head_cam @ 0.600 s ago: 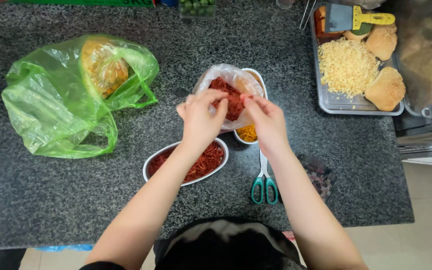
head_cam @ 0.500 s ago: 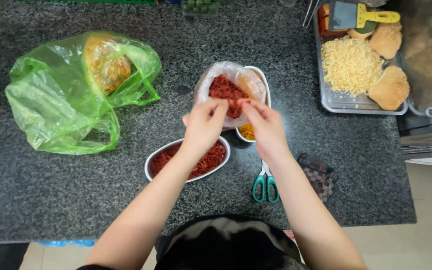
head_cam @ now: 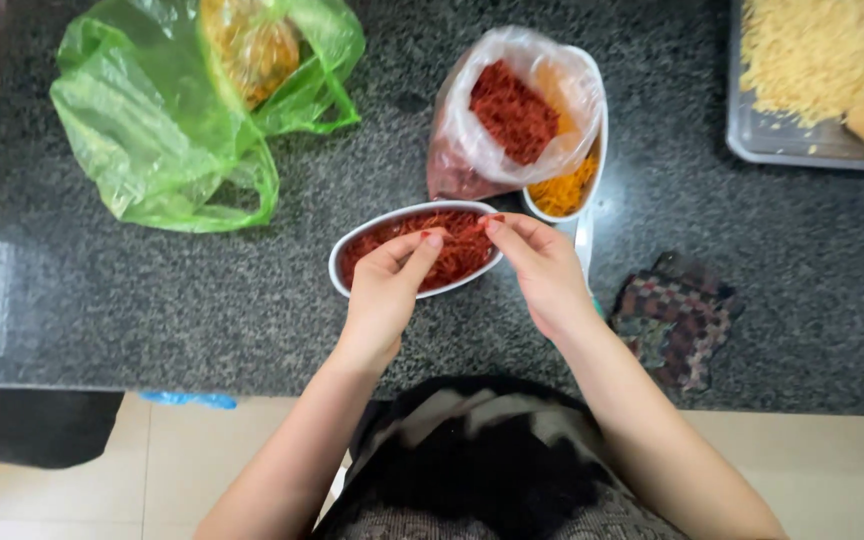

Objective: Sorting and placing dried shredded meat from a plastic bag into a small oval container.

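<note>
An oval metal dish full of red shreds lies near the counter's front edge. My left hand hovers over its near side, fingertips pinched together on a few red shreds. My right hand is at the dish's right end, thumb and fingers pinching red shreds too. Behind the dish stands a clear plastic bag of the same red shreds, open at the top. That bag leans on a second oval dish holding orange shreds.
A crumpled green plastic bag with yellowish food inside lies at the back left. A metal tray with yellow shreds and bread pieces sits at the back right. A checked cloth lies right of my right arm. The counter edge runs just below my wrists.
Both hands have drawn back from the mouth of the clear bag to the front dish of red shreds. The view has dropped closer to the counter.
</note>
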